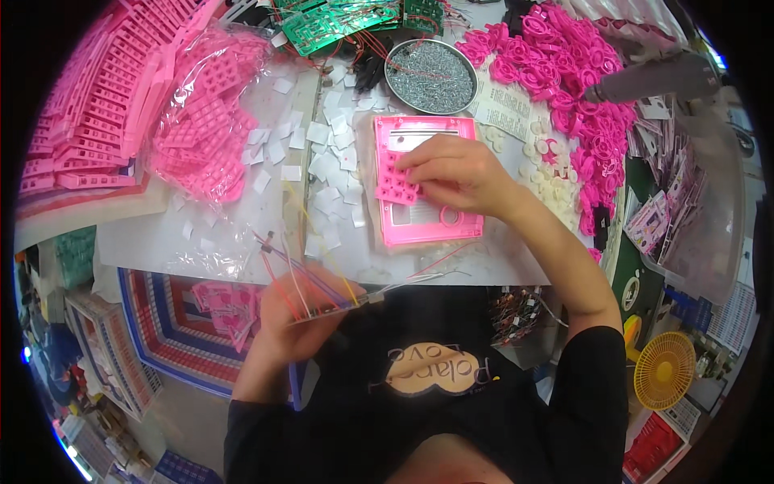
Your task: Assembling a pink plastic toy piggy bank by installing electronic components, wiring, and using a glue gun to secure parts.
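So the right hand [466, 173] has its fingers bunched together and gripping the right side of a pink keypad strip [395, 187], right over the left half of a pink case [427, 235]. The case lies flat on the table [451, 270] with its long axis running near to far, slotted end pointing far and a ring shape by its near right corner. The strip's long axis goes mostly near-far too, a bit skewed, with its near left corner overlapping the case's left rim. Left hand [302, 315] is down by the near table edge, fingers closed around a thin circuit board [337, 308] (seen pretty much edge-on, so its faces are hard to make out). The board's long axis runs left to right, right end tipped slightly far, with loose wires [302, 270] fanning off it. Just past the case sits a round dish of screws [431, 77].
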`<state>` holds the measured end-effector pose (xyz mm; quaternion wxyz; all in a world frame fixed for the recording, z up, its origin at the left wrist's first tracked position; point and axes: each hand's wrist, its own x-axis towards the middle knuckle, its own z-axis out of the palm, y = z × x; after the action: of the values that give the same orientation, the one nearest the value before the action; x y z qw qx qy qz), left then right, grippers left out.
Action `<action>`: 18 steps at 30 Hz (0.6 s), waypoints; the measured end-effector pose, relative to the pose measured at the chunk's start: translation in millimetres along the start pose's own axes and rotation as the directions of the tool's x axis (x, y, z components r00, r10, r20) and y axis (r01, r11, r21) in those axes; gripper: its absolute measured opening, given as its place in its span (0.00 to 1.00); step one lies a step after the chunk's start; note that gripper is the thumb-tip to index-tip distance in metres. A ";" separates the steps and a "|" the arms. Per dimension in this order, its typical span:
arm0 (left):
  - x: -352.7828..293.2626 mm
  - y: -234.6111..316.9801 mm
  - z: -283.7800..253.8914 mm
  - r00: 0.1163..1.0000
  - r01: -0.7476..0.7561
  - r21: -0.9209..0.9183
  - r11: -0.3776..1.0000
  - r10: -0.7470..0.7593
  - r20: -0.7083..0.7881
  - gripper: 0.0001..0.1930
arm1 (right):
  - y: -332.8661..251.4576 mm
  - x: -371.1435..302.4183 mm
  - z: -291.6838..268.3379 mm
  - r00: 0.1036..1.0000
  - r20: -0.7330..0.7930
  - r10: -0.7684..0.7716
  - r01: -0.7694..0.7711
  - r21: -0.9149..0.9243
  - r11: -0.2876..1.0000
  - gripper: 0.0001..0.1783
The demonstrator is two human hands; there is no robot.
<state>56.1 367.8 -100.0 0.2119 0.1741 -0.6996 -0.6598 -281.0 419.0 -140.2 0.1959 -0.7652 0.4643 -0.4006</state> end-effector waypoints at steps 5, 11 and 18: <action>14.1 -7.4 9.4 0.970 -0.240 0.145 0.960 0.243 -0.003 0.15 | 12.0 -0.9 -5.2 0.997 0.075 0.000 0.005 -0.065 0.998 0.11; 17.8 -6.5 11.5 0.969 -0.237 0.246 0.940 0.247 -0.008 0.16 | -5.2 7.6 -13.7 0.988 0.097 -0.117 0.147 -0.421 0.895 0.14; 16.7 -7.7 12.6 0.990 -0.140 0.164 0.977 0.134 0.046 0.12 | -47.9 -13.6 11.7 0.904 0.346 0.251 -0.034 -0.527 0.849 0.44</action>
<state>35.1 369.3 -107.0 0.2293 0.1312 -0.7661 -0.5859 -248.6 453.5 -120.9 0.1077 -0.8177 0.5596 -0.0818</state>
